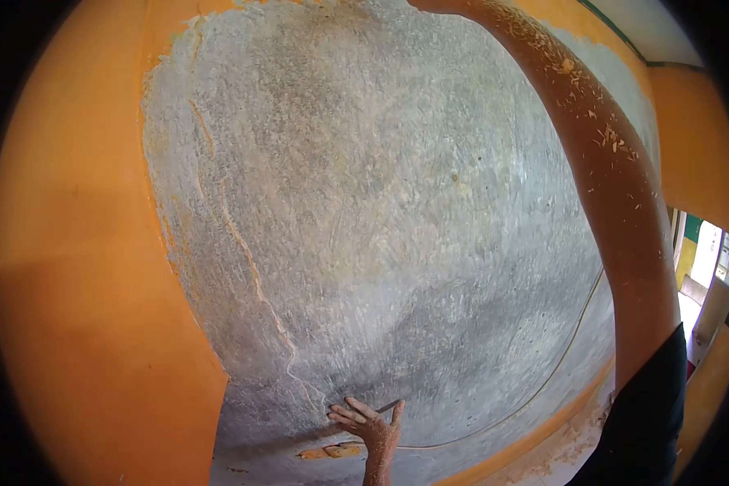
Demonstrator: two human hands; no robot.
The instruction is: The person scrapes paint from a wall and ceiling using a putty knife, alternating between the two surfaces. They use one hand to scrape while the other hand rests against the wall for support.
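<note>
A grey, scraped wall fills most of the view, with a jagged pale crack running down its left part. Low in the middle, my left hand lies against this wall near the crack's lower end, its fingers spread and dusty. A dark streak shows between thumb and fingers; I cannot make out whether it is shadow or an object. My right arm, speckled with pale flakes, reaches up along the right side. Past the top edge of the picture the right hand is cut off, so whatever it holds is hidden.
Orange paint covers the wall at left, with a ragged edge against the grey. A thin cable curves across the lower right. Flakes lie on the floor below. A bright opening stands at far right.
</note>
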